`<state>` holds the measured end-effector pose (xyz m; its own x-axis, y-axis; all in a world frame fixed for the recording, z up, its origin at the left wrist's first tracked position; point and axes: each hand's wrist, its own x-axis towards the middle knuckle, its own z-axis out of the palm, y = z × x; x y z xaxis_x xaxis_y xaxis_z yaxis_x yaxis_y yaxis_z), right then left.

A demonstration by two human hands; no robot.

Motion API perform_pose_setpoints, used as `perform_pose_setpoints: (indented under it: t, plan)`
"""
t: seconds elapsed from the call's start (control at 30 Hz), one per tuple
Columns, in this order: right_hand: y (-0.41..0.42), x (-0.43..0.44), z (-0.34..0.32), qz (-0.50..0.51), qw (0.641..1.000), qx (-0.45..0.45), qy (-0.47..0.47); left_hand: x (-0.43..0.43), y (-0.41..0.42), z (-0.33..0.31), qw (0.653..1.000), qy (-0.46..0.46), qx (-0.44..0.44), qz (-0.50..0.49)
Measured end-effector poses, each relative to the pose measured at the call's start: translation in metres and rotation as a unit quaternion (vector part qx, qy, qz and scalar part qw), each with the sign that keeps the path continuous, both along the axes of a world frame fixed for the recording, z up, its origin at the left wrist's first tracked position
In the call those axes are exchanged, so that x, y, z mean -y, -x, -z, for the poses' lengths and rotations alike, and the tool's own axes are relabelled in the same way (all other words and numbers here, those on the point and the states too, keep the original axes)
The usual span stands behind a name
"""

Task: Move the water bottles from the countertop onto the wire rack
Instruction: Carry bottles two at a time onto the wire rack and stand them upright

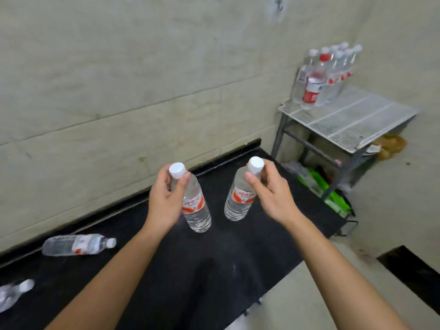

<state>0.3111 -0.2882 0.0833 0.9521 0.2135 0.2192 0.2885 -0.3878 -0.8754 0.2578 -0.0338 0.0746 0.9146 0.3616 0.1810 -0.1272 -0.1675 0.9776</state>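
Two clear water bottles with white caps and red-and-white labels are held upright above the black countertop (pixel 214 270). My left hand (pixel 166 198) grips the left bottle (pixel 196 210) around its neck and shoulder. My right hand (pixel 269 194) grips the right bottle (pixel 239 201) near its cap. Another bottle (pixel 78 245) lies on its side at the counter's left, and a further one (pixel 12 295) shows partly at the left edge. The white wire rack (pixel 352 122) stands at the right against the wall, with several bottles (pixel 326 75) upright at its back corner.
Most of the rack's wire top in front of the standing bottles is bare. Under the rack sit green packages (pixel 321 186) and clear plastic wrap. A brown bag (pixel 390 144) lies behind the rack's right side. A dark surface corner (pixel 414 275) shows at lower right.
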Motion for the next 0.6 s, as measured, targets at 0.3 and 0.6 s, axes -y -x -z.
perform_pose_setpoints:
  t: [0.3,0.6]
  plan:
    - [-0.067,0.242,-0.045,0.079,0.995,0.057,-0.004,0.245,-0.108,-0.060,0.992,0.049,0.080,0.079]
    - [-0.152,0.380,-0.062,0.144,0.979,0.086,-0.118,0.381,-0.223,-0.083,0.980,0.099,0.086,0.147]
